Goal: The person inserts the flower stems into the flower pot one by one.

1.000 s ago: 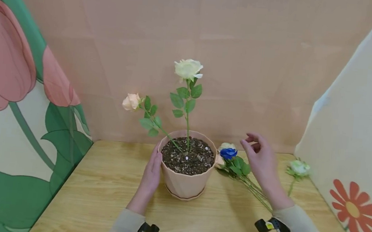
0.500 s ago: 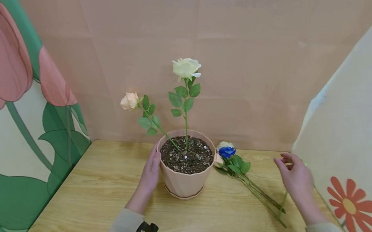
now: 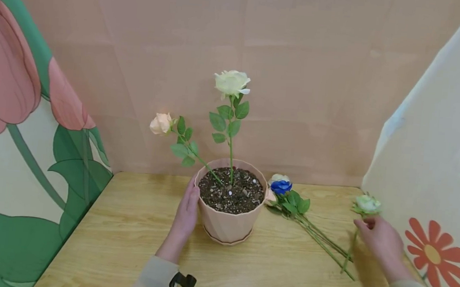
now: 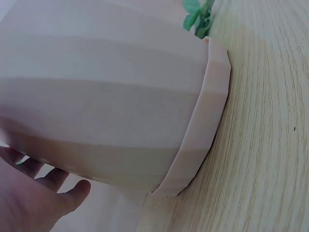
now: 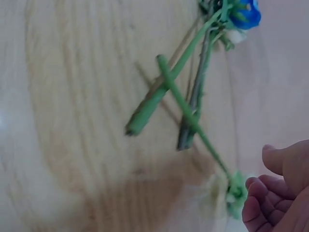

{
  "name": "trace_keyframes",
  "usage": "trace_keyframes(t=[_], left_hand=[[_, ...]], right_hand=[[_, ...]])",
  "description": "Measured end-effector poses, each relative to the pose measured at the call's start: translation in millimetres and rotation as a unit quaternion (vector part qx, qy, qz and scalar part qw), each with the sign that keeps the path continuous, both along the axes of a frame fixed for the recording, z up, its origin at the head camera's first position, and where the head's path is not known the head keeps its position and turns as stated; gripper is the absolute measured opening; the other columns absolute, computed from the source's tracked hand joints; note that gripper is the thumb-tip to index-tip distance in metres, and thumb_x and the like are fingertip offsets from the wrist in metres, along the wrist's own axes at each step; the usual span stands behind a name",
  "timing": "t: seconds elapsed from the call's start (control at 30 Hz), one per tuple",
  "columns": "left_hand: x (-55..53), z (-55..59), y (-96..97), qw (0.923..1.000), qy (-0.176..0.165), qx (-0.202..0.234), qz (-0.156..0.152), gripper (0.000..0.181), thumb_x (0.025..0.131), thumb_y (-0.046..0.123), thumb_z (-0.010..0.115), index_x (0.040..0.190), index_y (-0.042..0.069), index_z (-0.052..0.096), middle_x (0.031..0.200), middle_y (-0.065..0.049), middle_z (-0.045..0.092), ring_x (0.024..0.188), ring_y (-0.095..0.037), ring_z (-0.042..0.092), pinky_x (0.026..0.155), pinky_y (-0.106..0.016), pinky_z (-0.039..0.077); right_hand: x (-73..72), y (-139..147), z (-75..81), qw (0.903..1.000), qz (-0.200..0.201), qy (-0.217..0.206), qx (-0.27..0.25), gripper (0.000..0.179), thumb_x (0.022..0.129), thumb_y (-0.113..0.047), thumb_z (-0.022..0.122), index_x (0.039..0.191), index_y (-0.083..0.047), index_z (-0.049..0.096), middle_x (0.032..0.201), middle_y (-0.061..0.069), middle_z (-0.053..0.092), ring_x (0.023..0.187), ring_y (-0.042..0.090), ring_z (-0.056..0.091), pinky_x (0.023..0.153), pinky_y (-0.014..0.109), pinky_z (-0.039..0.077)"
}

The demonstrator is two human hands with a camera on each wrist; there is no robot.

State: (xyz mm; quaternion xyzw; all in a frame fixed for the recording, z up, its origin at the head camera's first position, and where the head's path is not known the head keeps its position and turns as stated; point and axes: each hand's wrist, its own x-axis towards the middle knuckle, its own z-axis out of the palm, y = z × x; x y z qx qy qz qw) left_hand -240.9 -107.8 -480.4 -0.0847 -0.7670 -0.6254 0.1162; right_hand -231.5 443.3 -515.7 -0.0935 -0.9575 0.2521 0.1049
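Observation:
My left hand [image 3: 185, 211] rests along the left side of a pink faceted flowerpot [image 3: 229, 227], its fingers fairly straight against the wall. Dark soil [image 3: 242, 194] fills the pot. Two stems stand in it: a tall white rose [image 3: 232, 83] upright, and a peach rose [image 3: 161, 124] leaning left. At the table's right side my right hand [image 3: 380, 241] hovers just below the head of a pale green-white rose [image 3: 367, 203]. The right wrist view shows its thumb apart from loosely curled fingers, close beside that flower, with nothing between them.
Right of the pot lies a bunch of roses with a blue rose [image 3: 281, 186] on top, stems pointing front right. The pale rose's stem [image 5: 203, 135] crosses those stem ends. A pink saucer [image 4: 200, 123] sits under the pot on the wooden table [image 3: 125, 243].
My right hand has moved right and down, from beside the pot to the pale green-white rose at the right. My left hand has stayed on the pot.

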Motion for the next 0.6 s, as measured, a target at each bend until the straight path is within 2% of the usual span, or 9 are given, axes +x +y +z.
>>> trace_keyframes(t=[0.2, 0.37, 0.5, 0.6], left_hand=[[-1.4, -0.5, -0.6, 1.0, 0.005, -0.001, -0.001, 0.063, 0.121, 0.05, 0.024, 0.178, 0.024, 0.024, 0.181, -0.01, 0.025, 0.165, -0.042, 0.024, 0.131, -0.067, 0.018], [-1.6, -0.8, -0.9, 1.0, 0.009, 0.001, -0.002, 0.063, 0.121, 0.05, 0.024, 0.178, 0.024, 0.024, 0.181, -0.009, 0.025, 0.165, -0.041, 0.023, 0.132, -0.067, 0.017], [-1.2, -0.4, -0.6, 0.9999, 0.01, 0.002, -0.002, 0.062, 0.121, 0.05, 0.025, 0.178, 0.026, 0.025, 0.181, -0.009, 0.026, 0.165, -0.041, 0.023, 0.132, -0.067, 0.017], [-1.3, 0.0, -0.6, 1.0, 0.009, 0.001, -0.002, 0.063, 0.12, 0.051, 0.025, 0.178, 0.027, 0.024, 0.181, -0.009, 0.025, 0.165, -0.04, 0.023, 0.132, -0.067, 0.017]], right_hand=[[-1.7, 13, -15.0, 0.9985, 0.003, -0.054, -0.008, 0.068, 0.112, -0.048, 0.06, 0.128, 0.018, 0.062, 0.124, 0.041, 0.067, 0.101, 0.055, 0.068, 0.072, 0.055, 0.055], [-4.1, 15, -23.5, 0.9972, 0.002, -0.074, 0.009, 0.071, 0.11, -0.053, 0.062, 0.125, 0.017, 0.064, 0.122, 0.04, 0.068, 0.102, 0.058, 0.068, 0.074, 0.059, 0.056], [-5.9, 15, -29.3, 0.9964, 0.001, -0.084, 0.013, 0.07, 0.108, -0.051, 0.065, 0.123, 0.017, 0.066, 0.122, 0.04, 0.069, 0.104, 0.058, 0.067, 0.079, 0.063, 0.056], [-7.8, 15, -31.6, 0.9961, 0.004, -0.088, 0.01, 0.064, 0.106, -0.047, 0.068, 0.121, 0.016, 0.069, 0.12, 0.038, 0.07, 0.102, 0.056, 0.069, 0.078, 0.061, 0.056]])
